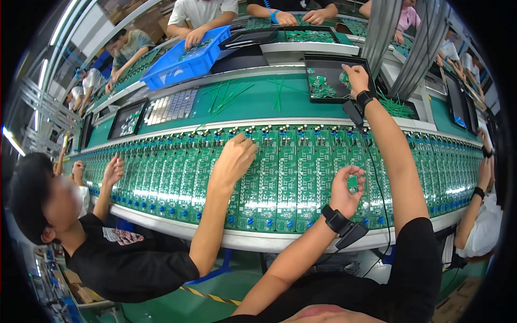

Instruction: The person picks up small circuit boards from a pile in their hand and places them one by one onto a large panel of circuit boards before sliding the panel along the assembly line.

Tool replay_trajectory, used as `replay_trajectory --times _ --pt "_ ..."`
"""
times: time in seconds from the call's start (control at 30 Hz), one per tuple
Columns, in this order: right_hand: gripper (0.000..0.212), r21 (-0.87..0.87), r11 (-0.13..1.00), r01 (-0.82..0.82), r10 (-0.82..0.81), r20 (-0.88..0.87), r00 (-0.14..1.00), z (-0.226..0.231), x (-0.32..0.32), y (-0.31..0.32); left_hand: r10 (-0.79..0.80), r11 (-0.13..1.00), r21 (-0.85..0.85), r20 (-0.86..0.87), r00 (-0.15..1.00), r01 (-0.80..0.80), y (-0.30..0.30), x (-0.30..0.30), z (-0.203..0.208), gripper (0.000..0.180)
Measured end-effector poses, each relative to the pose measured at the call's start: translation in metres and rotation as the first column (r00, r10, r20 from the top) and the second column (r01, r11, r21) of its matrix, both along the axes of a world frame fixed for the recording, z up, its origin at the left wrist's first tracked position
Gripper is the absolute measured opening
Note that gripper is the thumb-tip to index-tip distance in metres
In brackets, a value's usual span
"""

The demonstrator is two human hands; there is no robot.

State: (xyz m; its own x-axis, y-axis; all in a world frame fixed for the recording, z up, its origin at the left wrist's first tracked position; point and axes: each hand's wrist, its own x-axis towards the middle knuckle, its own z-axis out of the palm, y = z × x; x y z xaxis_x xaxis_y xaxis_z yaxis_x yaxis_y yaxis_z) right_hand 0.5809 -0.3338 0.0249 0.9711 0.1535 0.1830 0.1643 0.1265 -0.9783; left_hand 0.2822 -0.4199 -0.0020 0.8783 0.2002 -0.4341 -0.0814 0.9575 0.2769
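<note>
My left hand (346,192) is over the row of long green circuit boards (287,177), palm up with its fingers curled. A small green circuit board (353,186) lies in that hand. Farther off, my right hand (357,79) reaches into a black tray (327,65) at the back of the bench. Its fingers are pinched together at a small green piece, partly hidden by them. Several small green boards (321,87) lie in the left part of this tray. Both of my wrists wear black bands with cabled modules.
A co-worker's hand (237,153) works on the long boards to my left. Green strips (229,97) and pale square parts (171,106) lie on the far bench. A blue bin (156,75) stands beyond, and grey metal posts (381,40) rise behind the tray.
</note>
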Motion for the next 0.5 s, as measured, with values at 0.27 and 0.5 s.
replay_trajectory --times 0.27,0.5 --pt "0.019 0.334 0.881 -0.337 0.415 -0.198 0.888 0.081 -0.075 -0.066 0.103 0.993 -0.064 0.03 0.994 -0.101 0.004 0.0 0.003 0.022" --pt "0.021 -0.153 0.901 -0.407 0.434 0.291 0.852 0.072 -0.202 -0.141 0.035 0.997 -0.073 0.143 0.989 -0.025 0.007 -0.001 0.02 0.024"
